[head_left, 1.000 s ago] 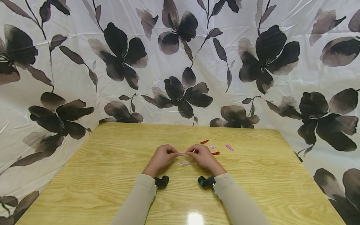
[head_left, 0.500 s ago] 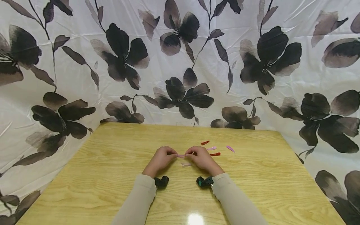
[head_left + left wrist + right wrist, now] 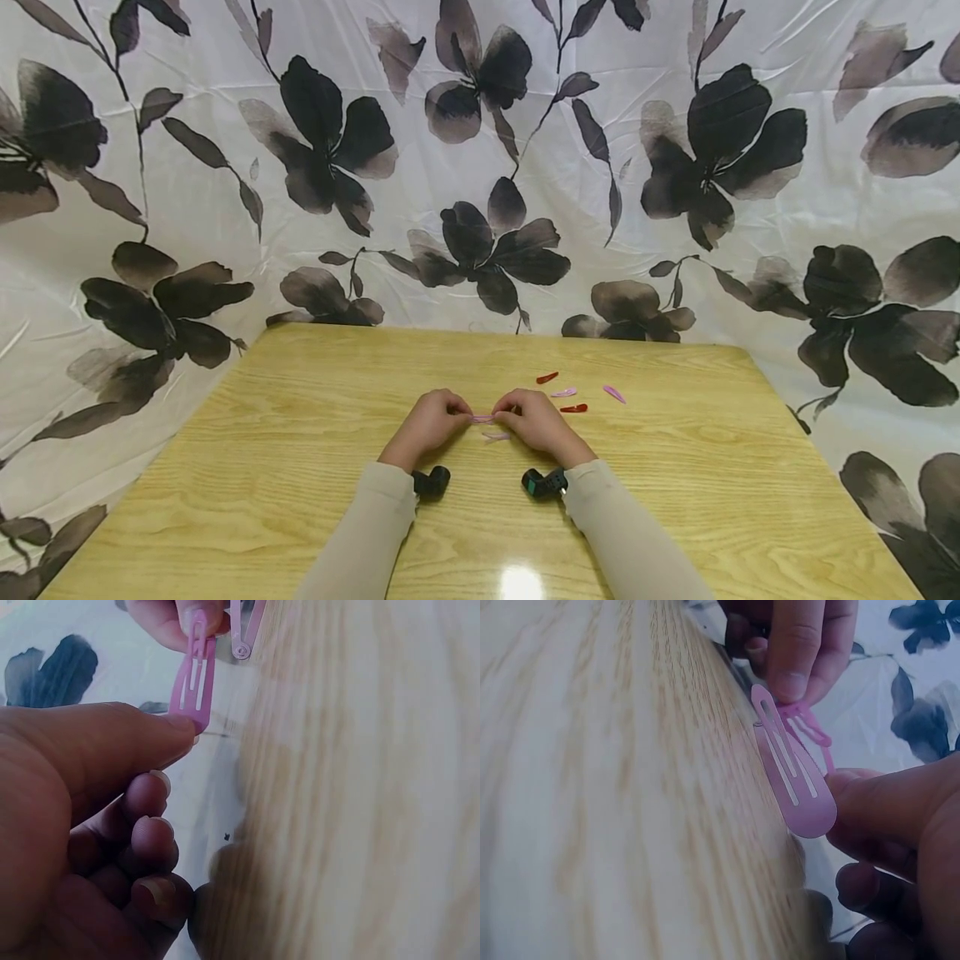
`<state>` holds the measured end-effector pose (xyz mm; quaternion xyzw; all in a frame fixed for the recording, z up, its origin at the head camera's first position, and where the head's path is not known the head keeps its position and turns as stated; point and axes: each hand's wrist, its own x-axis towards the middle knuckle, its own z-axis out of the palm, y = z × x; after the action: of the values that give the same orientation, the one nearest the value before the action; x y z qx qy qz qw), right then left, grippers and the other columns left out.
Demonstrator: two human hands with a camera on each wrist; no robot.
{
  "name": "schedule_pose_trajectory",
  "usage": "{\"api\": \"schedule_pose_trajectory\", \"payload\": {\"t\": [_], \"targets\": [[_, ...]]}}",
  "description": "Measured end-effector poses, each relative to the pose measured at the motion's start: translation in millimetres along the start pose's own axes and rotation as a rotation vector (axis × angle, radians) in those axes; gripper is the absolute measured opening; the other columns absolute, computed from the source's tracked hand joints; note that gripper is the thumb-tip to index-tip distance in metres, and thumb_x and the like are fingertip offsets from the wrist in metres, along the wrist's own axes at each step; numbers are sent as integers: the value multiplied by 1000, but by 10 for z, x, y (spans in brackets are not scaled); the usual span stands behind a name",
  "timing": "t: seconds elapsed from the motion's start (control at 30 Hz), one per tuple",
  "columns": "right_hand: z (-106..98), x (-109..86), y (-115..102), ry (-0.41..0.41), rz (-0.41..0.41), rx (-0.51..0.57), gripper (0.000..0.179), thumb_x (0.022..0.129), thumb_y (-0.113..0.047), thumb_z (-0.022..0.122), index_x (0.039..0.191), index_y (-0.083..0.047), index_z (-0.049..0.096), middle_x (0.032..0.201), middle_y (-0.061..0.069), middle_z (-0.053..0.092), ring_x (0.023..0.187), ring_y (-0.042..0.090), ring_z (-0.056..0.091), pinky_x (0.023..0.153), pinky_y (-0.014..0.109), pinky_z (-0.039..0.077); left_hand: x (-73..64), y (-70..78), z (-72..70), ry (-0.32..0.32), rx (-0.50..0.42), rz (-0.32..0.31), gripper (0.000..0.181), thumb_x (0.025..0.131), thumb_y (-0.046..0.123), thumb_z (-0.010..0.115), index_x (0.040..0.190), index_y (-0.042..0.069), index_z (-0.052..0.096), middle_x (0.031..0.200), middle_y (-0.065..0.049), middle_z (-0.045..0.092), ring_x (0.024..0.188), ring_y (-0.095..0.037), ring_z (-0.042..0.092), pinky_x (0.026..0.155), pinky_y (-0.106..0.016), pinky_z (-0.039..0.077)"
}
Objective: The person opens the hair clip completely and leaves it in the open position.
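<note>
Both arms (image 3: 369,521) reach forward; the left hand (image 3: 435,419) and right hand (image 3: 532,418), turned inward, each pinch an end of the pink hair clip (image 3: 192,690) between them, over the table (image 3: 322,392).

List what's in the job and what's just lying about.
In the job: left hand, right hand, held pink clip.

Just lying about, seemingly: open pink clip near the hands, farther red clip, nearer red clip, middle pink clip, rightmost pink clip.

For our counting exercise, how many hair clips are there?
6: held clip between left hand and right hand; pale clip nearer the person; farther right, far red clip, near red clip, middle pink clip, rightmost pink clip. Hands may hide others.
</note>
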<state>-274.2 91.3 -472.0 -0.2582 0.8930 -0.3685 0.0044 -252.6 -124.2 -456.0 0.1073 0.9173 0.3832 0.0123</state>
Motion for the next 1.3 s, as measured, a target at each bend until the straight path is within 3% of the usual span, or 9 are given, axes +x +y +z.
{"api": "schedule_pose_trajectory", "payload": {"t": [0.83, 1.3], "targets": [[34, 6, 8, -2, -72, -130, 9, 94, -21, 64, 94, -22, 73, 92, -7, 65, 87, 10, 60, 80, 30, 49, 14, -11, -9, -25, 43, 24, 8, 90, 18, 69, 83, 17, 74, 89, 0, 62, 79, -15, 54, 74, -33, 47], [23, -13, -17, -8, -74, -117, 11, 94, -22, 64, 96, -21, 75, 93, -6, 67, 86, 10, 62, 78, 29, 50, 7, -30, 2, -23, 60, 17, 8, 90, 20, 69, 84, 19, 75, 93, 2, 64, 84, -13, 57, 78, -35, 50]]}}
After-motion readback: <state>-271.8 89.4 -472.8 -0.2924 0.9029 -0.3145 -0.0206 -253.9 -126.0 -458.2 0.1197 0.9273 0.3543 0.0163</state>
